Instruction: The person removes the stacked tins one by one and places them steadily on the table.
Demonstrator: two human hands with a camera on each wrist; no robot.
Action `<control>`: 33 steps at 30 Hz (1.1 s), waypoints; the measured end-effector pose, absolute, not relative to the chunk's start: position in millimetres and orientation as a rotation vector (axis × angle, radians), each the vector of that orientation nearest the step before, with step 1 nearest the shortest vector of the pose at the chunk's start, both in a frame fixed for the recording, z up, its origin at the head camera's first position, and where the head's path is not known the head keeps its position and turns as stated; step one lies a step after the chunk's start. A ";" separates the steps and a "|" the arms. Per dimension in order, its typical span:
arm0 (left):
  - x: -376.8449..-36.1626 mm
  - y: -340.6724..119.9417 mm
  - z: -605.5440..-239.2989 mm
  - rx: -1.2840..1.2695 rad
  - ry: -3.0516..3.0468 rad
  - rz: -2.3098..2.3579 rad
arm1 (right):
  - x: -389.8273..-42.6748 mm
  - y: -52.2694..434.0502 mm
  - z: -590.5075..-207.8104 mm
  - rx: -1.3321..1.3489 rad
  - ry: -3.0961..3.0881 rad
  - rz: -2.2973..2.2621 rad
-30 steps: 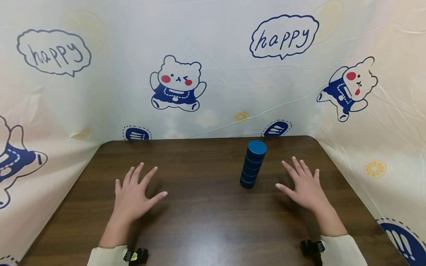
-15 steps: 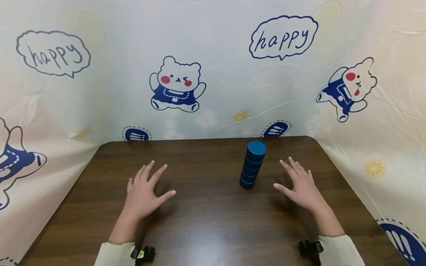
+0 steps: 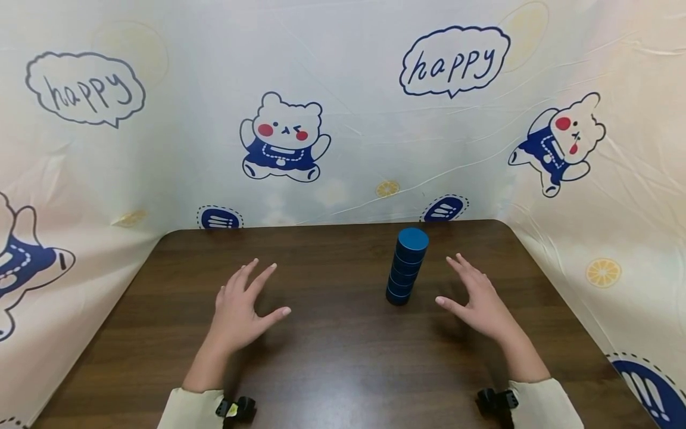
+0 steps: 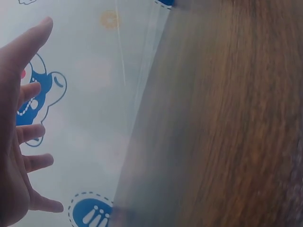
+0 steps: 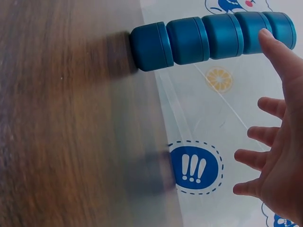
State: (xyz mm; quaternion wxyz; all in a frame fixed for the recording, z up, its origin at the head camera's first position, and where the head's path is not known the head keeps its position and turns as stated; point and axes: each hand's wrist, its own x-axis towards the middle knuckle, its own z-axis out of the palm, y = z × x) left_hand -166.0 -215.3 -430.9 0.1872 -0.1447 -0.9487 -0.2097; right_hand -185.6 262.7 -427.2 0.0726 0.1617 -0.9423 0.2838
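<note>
Dark wood-grain surface (image 3: 332, 357), glossy cartoon-print sheet (image 3: 348, 89) behind. We see stack of five round blue pucks (image 3: 407, 266) upright, right of centre. Right hand (image 3: 482, 301) near stack, fingers spread, apart from it. Left hand (image 3: 241, 307) fingers spread, possibly hovering above surface.
</note>
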 end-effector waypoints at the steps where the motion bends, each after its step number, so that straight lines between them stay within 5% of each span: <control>1: -166.0 -214.5 -430.7 -0.410 -2.668 -0.599 | -185.3 261.7 -426.2 0.483 -2.833 0.865; 33: -172.8 -178.1 -420.5 -0.543 -2.561 -0.790 | -189.9 229.5 -432.2 0.520 -2.630 1.240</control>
